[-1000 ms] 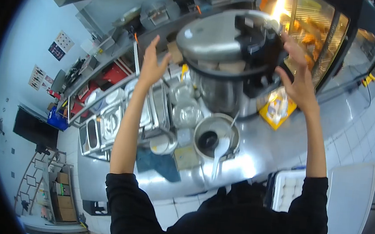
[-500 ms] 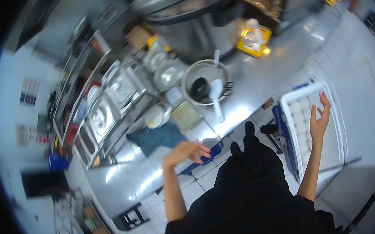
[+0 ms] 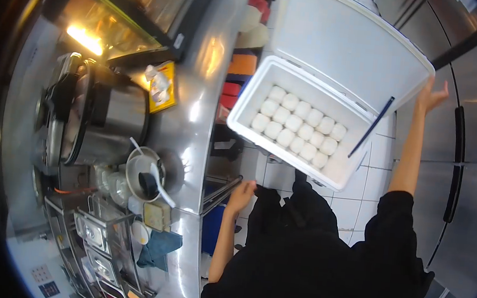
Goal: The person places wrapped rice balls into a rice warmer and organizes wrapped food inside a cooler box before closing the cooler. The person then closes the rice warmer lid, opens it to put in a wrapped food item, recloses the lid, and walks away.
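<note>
The right hand (image 3: 433, 97) is wide, with its fingers spread apart. It is at the corner of the white lid (image 3: 339, 36) and looks to be touching it. The left hand (image 3: 241, 196) is more narrow, with its fingers bent and close together. It is low, near the edge of the bench (image 3: 192, 145). I cannot tell if it touches or holds anything.

The white balls (image 3: 293, 123) are in one white box (image 3: 353, 130), beside the bench and in front of the person. I count eighteen balls, in three rows of six. They sit close together, and one end of the box has a bare strip. The one lid is up, leaning back from the box. One dark bar (image 3: 372, 126) runs across from the lid to the box.

On the bench there is one big pot (image 3: 119, 118), one yellow packet (image 3: 166, 100) just beside it, and one bowl (image 3: 134, 168). In the bowl there is one white spoon (image 3: 160, 182) and one black scoop (image 3: 147, 185). Near the bowl lies one blue cloth (image 3: 160, 249). The metal pans (image 3: 95, 233) are too jumbled to count.
</note>
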Demonstrator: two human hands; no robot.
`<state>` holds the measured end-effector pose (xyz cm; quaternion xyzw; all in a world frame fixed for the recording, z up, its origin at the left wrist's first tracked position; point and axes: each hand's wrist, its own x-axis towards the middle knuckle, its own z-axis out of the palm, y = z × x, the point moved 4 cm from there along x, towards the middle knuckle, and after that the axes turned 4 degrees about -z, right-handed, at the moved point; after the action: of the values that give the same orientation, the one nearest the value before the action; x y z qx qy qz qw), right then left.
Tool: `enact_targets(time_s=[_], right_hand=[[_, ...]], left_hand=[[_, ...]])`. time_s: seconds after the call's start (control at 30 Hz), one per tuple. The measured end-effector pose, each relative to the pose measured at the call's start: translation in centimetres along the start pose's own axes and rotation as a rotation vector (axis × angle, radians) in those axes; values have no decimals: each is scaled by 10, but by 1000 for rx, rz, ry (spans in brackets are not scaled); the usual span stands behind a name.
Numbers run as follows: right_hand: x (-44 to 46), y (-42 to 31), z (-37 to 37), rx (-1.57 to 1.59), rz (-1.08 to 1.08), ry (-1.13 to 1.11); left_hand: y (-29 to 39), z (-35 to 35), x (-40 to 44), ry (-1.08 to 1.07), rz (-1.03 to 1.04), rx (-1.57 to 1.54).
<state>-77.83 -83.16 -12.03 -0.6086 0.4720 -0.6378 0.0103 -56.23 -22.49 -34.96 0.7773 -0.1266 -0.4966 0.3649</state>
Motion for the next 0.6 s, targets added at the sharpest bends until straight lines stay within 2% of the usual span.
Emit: enact_targets(time_s=[0.07,0.17,0.2,0.27,0.3,0.37,0.43,0.5,0.53,0.57,0.6], right_hand=[[18,59,41,206,96,-284],[1,10,35,356,208,-373],[-5,18,35,363,296,-370],[-18,34,34,378,466,-359],[-25,29,27,268,306,-285],[-51,2,1,43,-19,-141],[-87,-34,-24,-45,-133,-144],[-151,-37,-31,104,-219,-438],[-189,-33,-26,222,-176,-621],[-231,-28,-22,323,-19,-958],[-269,-19,-16,264,-67,-1219]], left_hand=[[1,13,38,181,87,-108],[31,31,67,462,187,-153],[45,38,72,553,219,-148],[78,54,71,713,206,168],[97,59,67,790,204,328],[139,70,54,751,220,503],[159,77,56,725,279,690],[158,81,70,676,362,710],[157,82,77,653,405,719],[157,82,83,624,421,750],[156,84,90,597,437,779]])
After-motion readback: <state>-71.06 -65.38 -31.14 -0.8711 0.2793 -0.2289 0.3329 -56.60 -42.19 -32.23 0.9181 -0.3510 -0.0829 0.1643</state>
